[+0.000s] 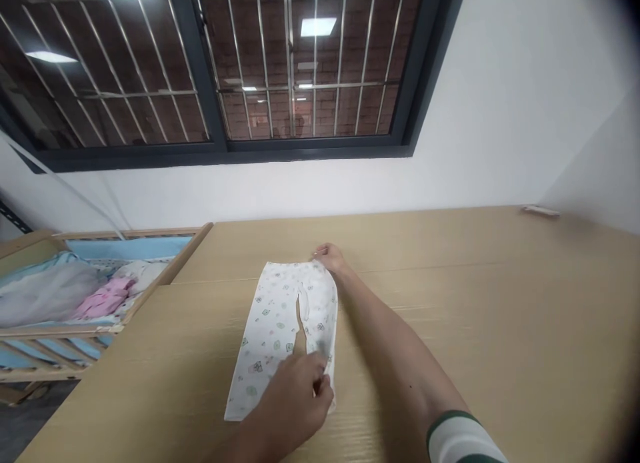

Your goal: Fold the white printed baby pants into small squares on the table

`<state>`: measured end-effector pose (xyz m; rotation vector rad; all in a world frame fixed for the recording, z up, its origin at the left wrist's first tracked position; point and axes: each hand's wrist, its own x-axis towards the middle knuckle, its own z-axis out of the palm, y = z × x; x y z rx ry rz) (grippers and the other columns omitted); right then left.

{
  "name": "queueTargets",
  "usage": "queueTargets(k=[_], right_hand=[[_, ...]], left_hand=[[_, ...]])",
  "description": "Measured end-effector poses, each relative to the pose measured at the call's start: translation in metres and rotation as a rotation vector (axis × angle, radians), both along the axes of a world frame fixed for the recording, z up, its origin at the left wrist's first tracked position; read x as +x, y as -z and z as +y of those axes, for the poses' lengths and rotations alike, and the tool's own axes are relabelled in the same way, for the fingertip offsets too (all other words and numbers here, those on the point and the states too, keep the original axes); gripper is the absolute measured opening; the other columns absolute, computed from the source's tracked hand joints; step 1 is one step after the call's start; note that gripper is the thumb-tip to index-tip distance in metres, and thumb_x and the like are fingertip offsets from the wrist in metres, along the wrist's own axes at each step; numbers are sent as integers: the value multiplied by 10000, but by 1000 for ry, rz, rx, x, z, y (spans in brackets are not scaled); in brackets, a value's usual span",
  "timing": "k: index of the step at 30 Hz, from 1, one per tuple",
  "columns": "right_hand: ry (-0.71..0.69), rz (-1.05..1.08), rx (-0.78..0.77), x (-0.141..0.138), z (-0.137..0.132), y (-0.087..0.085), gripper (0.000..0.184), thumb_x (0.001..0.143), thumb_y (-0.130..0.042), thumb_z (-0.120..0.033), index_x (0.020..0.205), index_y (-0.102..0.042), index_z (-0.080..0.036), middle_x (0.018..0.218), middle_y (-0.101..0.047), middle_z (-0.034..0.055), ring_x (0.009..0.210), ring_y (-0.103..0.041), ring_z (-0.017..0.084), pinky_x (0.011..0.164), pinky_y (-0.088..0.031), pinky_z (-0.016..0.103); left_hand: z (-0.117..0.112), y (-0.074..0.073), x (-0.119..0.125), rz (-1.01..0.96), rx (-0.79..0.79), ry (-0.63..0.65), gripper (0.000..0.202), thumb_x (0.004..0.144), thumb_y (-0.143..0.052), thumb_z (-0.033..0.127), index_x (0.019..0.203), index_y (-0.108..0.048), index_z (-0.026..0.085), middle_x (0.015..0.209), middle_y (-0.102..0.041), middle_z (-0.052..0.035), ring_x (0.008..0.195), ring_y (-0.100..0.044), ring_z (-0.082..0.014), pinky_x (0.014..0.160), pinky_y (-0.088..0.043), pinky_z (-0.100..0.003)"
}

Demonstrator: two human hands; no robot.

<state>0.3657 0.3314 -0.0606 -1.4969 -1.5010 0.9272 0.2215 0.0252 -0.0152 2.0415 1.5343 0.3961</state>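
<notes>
Head view: worktop, pale wood-grain laminate, broad and flat, carries small white printed trousers of soft knit, laid flat at centre with legs toward the person. Right hand pinches the waistband's far corner, seemingly holding it taut; left hand pinches the near leg hem. Wooden cot with pink cloth stands left.

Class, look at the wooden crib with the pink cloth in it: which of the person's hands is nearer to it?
Left. The left hand rests on the near end of the baby pants, closer to the crib; the right hand grips the far waistband, further right.
</notes>
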Motion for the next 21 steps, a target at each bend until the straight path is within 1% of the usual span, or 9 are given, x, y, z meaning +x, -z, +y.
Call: queueTargets(k=[2,4,6,8,11,14,17,19,21], right_hand=[[8,-3,15,-20,2,-3,296,720,-698,-110,988,-583,-160,780,-643,3,676,-626,120,613,-470,196],[4,-12,33,-44,1,-5,294,725,-690,-123,991,-575,-171,775,-630,-7,652,-614,116,599,-463,198],[-14,-26,53,-71,-2,-6,284,741,-674,-142,1003,-570,-179,768,-622,-17,631,-603,114,586,-458,203],[-38,-44,75,-98,-6,-4,280,756,-651,-142,1018,-565,-186,768,-622,-23,634,-600,115,587,-455,207],[-66,-90,111,-132,-10,0,252,767,-628,-128,1001,-564,-198,784,-625,-24,694,-607,125,628,-449,214],[-88,-153,133,-156,-12,5,232,766,-615,-100,967,-561,-204,777,-622,-25,735,-600,138,669,-435,228],[-111,-224,138,-168,-14,9,242,752,-620,-75,950,-564,-202,781,-624,-18,749,-593,151,679,-418,242],[-130,-268,142,-171,-15,10,235,760,-641,-89,955,-569,-197,807,-633,-3,766,-596,161,687,-418,252],[-164,-300,157,-172,-19,7,206,802,-650,-135,986,-575,-187,864,-651,21,801,-606,171,717,-432,267]], left_hand=[[-12,4,-22,-78,22,-87,360,908,-489,275,1256,-583,279,669,-628,33,699,-629,-197,695,-449,-301],[-25,15,-48,-134,30,-165,458,917,-493,315,1375,-491,299,667,-633,39,684,-639,-199,703,-470,-299],[-37,31,-76,-187,20,-220,428,932,-479,382,1353,-507,311,683,-656,25,630,-639,-194,660,-490,-292],[-47,48,-104,-203,8,-282,392,941,-457,434,1311,-531,330,756,-701,7,605,-646,-188,627,-507,-284],[-57,69,-134,-110,-8,-398,368,938,-436,432,1283,-534,352,849,-743,5,635,-683,-192,603,-517,-278],[-62,75,-143,-15,-44,-440,370,958,-377,347,1292,-536,330,882,-759,6,712,-724,-199,634,-513,-276],[-62,71,-139,53,-73,-412,390,992,-308,278,1297,-552,291,944,-768,-7,777,-739,-203,681,-509,-291],[-61,70,-137,132,-83,-402,388,1007,-309,284,1295,-571,284,955,-773,-17,814,-746,-222,689,-520,-307],[-62,74,-140,243,3,-400,359,1017,-351,325,1254,-616,279,992,-773,-37,893,-743,-243,733,-544,-328]])
